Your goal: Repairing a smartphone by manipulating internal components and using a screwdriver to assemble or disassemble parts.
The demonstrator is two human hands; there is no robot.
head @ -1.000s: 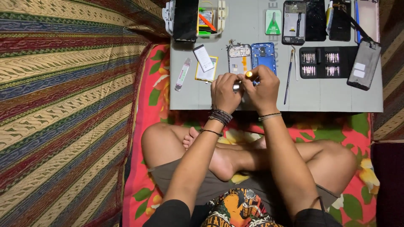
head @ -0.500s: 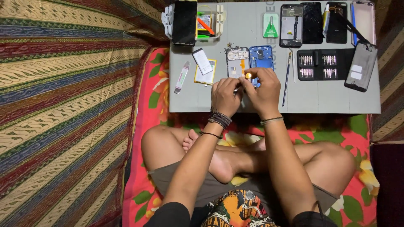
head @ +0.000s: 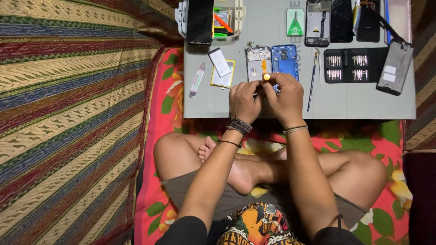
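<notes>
two hands work over an opened phone on a grey work mat, seen from above.

we see the grey mat (head: 363,102) lying across a floral cushion (head: 390,149), cross-legged knees below it. a black zip case (head: 359,65) lies open, rows of screwdriver bits inside; a clear tray (head: 227,18) at the top edge holds orange and green tools. the opened phone (head: 259,61) and its blue back cover (head: 284,59) lie side by side just above the hands. our left hand (head: 244,100) and right hand (head: 285,97) meet, fingers pinched narrow around a small orange-tipped tool (head: 266,77).
</notes>
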